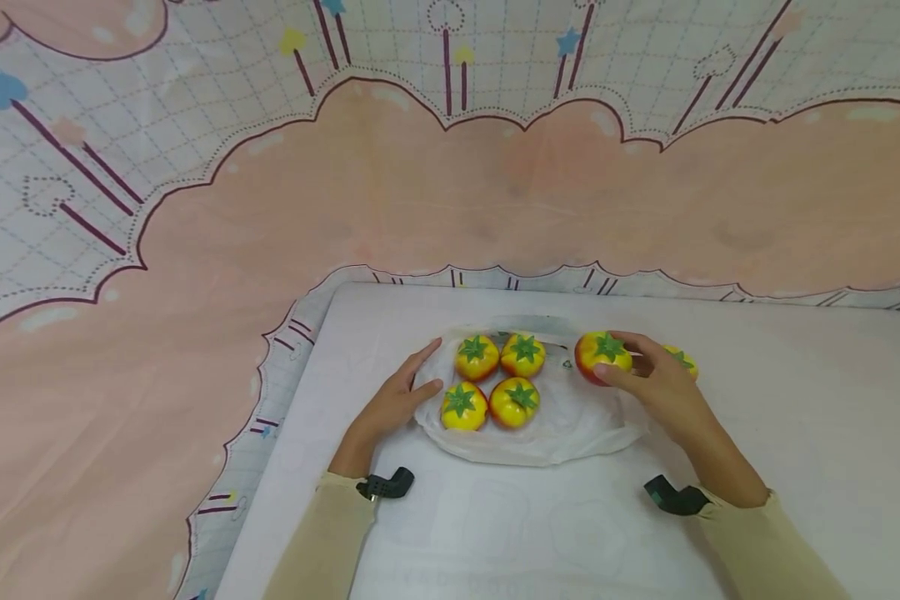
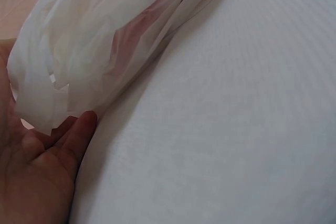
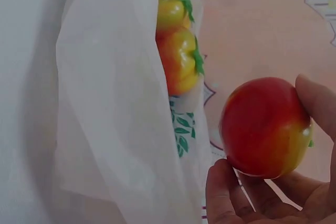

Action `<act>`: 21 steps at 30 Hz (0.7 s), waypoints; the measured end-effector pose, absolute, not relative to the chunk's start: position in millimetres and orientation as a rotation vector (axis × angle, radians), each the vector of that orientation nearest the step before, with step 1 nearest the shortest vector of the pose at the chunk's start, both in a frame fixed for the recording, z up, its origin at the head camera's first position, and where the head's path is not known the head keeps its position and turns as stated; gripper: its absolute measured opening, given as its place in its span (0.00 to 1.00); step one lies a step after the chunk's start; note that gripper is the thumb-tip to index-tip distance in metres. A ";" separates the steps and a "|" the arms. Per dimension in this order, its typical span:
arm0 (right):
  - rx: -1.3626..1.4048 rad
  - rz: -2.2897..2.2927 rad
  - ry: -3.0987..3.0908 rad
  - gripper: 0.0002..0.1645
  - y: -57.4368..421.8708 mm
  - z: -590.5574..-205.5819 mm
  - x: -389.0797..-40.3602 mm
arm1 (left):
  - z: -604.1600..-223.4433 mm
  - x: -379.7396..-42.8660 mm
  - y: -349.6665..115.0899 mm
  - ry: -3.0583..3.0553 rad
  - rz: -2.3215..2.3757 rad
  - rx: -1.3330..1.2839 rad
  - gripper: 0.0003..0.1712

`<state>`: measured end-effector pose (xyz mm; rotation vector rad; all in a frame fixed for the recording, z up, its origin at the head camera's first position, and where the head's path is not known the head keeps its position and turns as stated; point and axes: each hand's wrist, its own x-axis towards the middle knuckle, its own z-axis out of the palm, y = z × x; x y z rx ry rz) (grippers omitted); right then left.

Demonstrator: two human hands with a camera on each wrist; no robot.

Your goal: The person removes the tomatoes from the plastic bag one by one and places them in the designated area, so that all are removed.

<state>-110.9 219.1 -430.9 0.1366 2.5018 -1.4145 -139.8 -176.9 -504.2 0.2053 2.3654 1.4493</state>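
Note:
A white plastic bag [image 1: 555, 433] lies spread on the table with several yellow-and-red tomatoes [image 1: 514, 402] with green star-shaped tops inside its opening. My left hand [image 1: 393, 404] touches the bag's left side, fingers extended and thumb apart; in the left wrist view the fingertips meet the thin plastic [image 2: 79, 51]. Between thumb and fingers, my right hand [image 1: 660, 387] holds another tomato [image 3: 265, 127] over the bag's right part. The right wrist view shows this tomato's red underside, held beside the upright bag wall [image 3: 110, 87].
One more tomato [image 1: 681, 361] sits beyond the right hand, partly hidden by it. The white table [image 1: 810, 400] extends to the right and front. A peach patterned cloth [image 1: 495, 200] hangs behind. Green leaf print [image 3: 182, 132] shows on the bag.

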 end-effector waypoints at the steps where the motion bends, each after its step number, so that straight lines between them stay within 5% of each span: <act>1: 0.134 -1.406 2.515 0.49 220.9 -429.9 -110.3 | -504.0 -139.7 -176.8 2.364 1.453 0.207 0.36; 21: 0.172 -1.427 2.614 0.50 255.4 -421.9 -92.7 | -505.7 -139.8 -180.2 2.362 1.457 0.220 0.36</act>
